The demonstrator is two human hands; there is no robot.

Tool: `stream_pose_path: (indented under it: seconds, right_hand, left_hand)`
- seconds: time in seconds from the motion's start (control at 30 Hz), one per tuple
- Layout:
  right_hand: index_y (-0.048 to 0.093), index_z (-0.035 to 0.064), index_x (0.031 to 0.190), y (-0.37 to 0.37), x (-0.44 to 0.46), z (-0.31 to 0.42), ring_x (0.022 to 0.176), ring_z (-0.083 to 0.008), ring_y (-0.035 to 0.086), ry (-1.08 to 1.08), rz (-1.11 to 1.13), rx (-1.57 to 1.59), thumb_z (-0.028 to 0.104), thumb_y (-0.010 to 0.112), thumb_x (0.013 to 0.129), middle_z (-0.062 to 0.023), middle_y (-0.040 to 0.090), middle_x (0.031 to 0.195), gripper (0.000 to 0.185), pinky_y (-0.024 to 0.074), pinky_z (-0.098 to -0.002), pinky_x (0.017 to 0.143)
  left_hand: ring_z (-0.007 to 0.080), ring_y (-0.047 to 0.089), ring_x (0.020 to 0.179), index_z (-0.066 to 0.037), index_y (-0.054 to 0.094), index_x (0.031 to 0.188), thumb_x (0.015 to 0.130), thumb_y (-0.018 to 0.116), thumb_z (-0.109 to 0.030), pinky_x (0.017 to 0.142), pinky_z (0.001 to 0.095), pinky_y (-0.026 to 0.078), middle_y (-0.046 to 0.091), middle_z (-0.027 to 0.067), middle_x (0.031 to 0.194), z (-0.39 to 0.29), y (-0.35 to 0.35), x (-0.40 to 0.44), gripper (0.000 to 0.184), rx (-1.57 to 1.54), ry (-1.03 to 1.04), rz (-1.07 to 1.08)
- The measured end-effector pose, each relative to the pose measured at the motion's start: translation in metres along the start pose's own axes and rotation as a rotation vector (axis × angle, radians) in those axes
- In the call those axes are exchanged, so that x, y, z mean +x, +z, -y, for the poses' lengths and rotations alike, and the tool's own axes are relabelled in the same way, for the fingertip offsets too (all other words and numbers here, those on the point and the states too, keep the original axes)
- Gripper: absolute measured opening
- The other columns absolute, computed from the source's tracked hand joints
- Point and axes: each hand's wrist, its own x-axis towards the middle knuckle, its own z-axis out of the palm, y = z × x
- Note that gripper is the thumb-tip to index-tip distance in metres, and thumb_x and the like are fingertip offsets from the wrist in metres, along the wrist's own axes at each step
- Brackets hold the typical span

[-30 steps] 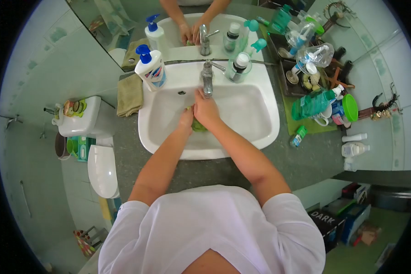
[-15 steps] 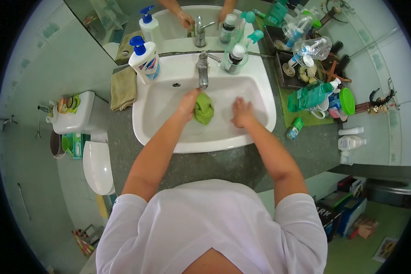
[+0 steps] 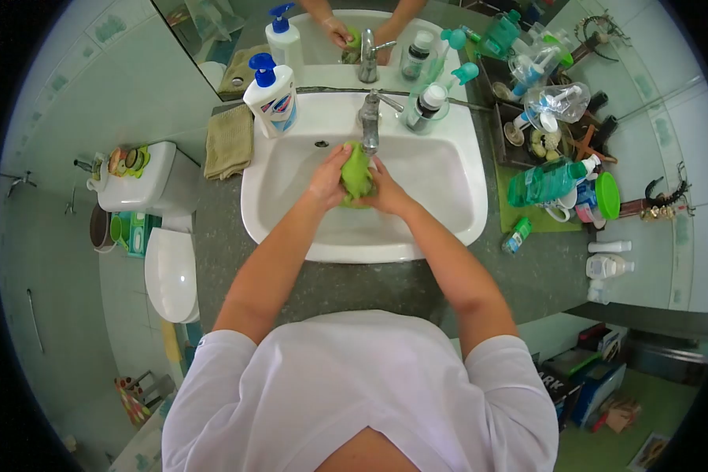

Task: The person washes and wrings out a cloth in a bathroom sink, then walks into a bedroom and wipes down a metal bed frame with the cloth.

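Both hands now meet on the green cloth (image 3: 357, 170).
The crumpled cloth is over the sink (image 3: 436, 177), just beside and below the spout of the faucet (image 3: 370, 127); the left hand (image 3: 327, 181) grasps its left side, and the right hand (image 3: 388, 193), free and apart half a second ago, has its fingers curled against the right side, some hidden, so the cloth is now held from two sides instead of one. The pump bottle (image 3: 271, 104) stands on the rim, with the folded towel (image 3: 229, 143) beside the sink.
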Motion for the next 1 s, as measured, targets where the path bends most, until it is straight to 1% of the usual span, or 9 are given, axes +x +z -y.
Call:
stream_pose_path:
  seconds: [0.13, 0.23, 0.33, 0.57, 0.67, 0.77, 0.87, 0.97, 1.0]
  right_hand:
    - [0.038, 0.0019, 0.121, -0.011, 0.015, -0.014, 0.097, -0.0217, 0.052, 0.205, -0.100, 1.054, 0.015, 0.065, 0.071, -0.0144, 0.053, 0.106, 0.058, 0.0422, -0.0301, 0.083]
    - [0.049, 0.0000, 0.106, -0.003, 0.018, 0.010, 0.083, -0.0167, 0.055, 0.172, -0.288, 1.180, 0.017, 0.066, 0.072, -0.0121, 0.056, 0.092, 0.042, 0.0452, -0.0285, 0.073]
    - [0.056, -0.0020, 0.087, 0.030, 0.023, 0.025, 0.069, -0.0181, 0.056, 0.150, -0.563, 0.629, 0.018, 0.066, 0.073, -0.0110, 0.058, 0.076, 0.026, 0.0457, -0.0293, 0.065]
    - [0.057, -0.0033, 0.069, 0.046, 0.028, 0.042, 0.054, -0.0213, 0.052, -0.060, -0.792, 0.341, 0.019, 0.065, 0.072, -0.0148, 0.056, 0.060, 0.024, 0.0423, -0.0318, 0.054]
    - [0.060, -0.0006, 0.074, 0.036, 0.030, 0.039, 0.070, -0.0367, 0.058, 0.165, -0.695, 0.145, 0.022, 0.062, 0.069, -0.0217, 0.059, 0.073, 0.024, 0.0460, -0.0407, 0.062]
    - [0.060, 0.0019, 0.073, 0.035, 0.039, 0.025, 0.068, -0.0386, 0.057, 0.318, -0.687, 0.004, 0.025, 0.059, 0.070, -0.0207, 0.059, 0.071, 0.024, 0.0455, -0.0443, 0.062]
    - [0.059, -0.0009, 0.072, 0.025, 0.043, 0.019, 0.066, -0.0391, 0.056, 0.328, -0.632, -0.139, 0.019, 0.061, 0.071, -0.0226, 0.059, 0.070, 0.020, 0.0441, -0.0426, 0.060]
    - [0.059, -0.0007, 0.079, 0.018, 0.039, 0.008, 0.072, -0.0380, 0.057, 0.048, -0.802, -0.104, 0.020, 0.062, 0.072, -0.0238, 0.058, 0.079, 0.022, 0.0446, -0.0402, 0.064]
    - [0.059, -0.0008, 0.082, 0.016, 0.038, 0.015, 0.074, -0.0374, 0.057, 0.078, -0.776, -0.044, 0.019, 0.062, 0.073, -0.0223, 0.059, 0.080, 0.022, 0.0446, -0.0404, 0.065]
  left_hand:
    - [0.0211, 0.052, 0.100, -0.011, 0.048, 0.108, 0.088, 0.045, -0.041, 0.085, 0.0457, 0.042, 0.053, 0.0065, 0.107, 0.002, -0.009, 0.013, 0.037, 0.060, -0.115, -0.190]
    - [0.0222, 0.052, 0.100, -0.013, 0.050, 0.110, 0.086, 0.043, -0.047, 0.086, 0.0498, 0.039, 0.055, 0.0063, 0.107, 0.001, 0.005, 0.012, 0.042, 0.055, -0.336, -0.414]
    - [0.0249, 0.051, 0.102, -0.015, 0.046, 0.116, 0.087, 0.041, -0.045, 0.087, 0.0526, 0.037, 0.054, 0.0074, 0.109, 0.017, -0.004, 0.024, 0.042, -0.034, -0.427, -0.286]
    - [0.0259, 0.052, 0.101, -0.013, 0.047, 0.116, 0.088, 0.041, -0.042, 0.087, 0.0477, 0.039, 0.054, 0.0094, 0.110, 0.050, -0.013, 0.042, 0.041, -0.117, -0.295, -0.345]
    - [0.0259, 0.052, 0.100, -0.012, 0.049, 0.114, 0.087, 0.041, -0.041, 0.086, 0.0449, 0.040, 0.054, 0.0101, 0.111, 0.042, 0.008, 0.028, 0.041, -0.043, -0.225, -0.436]
    - [0.0258, 0.053, 0.099, -0.010, 0.051, 0.113, 0.087, 0.042, -0.041, 0.086, 0.0420, 0.041, 0.054, 0.0108, 0.111, 0.045, 0.011, 0.028, 0.041, 0.086, -0.204, -0.485]
    - [0.0263, 0.054, 0.097, -0.008, 0.050, 0.114, 0.087, 0.043, -0.039, 0.085, 0.0431, 0.042, 0.054, 0.0121, 0.112, 0.069, -0.043, 0.069, 0.041, 0.398, -0.271, -0.520]
    - [0.0223, 0.051, 0.102, -0.013, 0.050, 0.115, 0.086, 0.042, -0.044, 0.082, 0.0460, 0.042, 0.056, 0.0084, 0.105, 0.079, -0.083, 0.083, 0.043, 0.617, -0.208, -0.541]
    - [0.0225, 0.049, 0.105, -0.013, 0.049, 0.115, 0.086, 0.041, -0.045, 0.084, 0.0474, 0.040, 0.055, 0.0087, 0.106, 0.068, -0.069, 0.073, 0.044, 0.485, -0.229, -0.526]
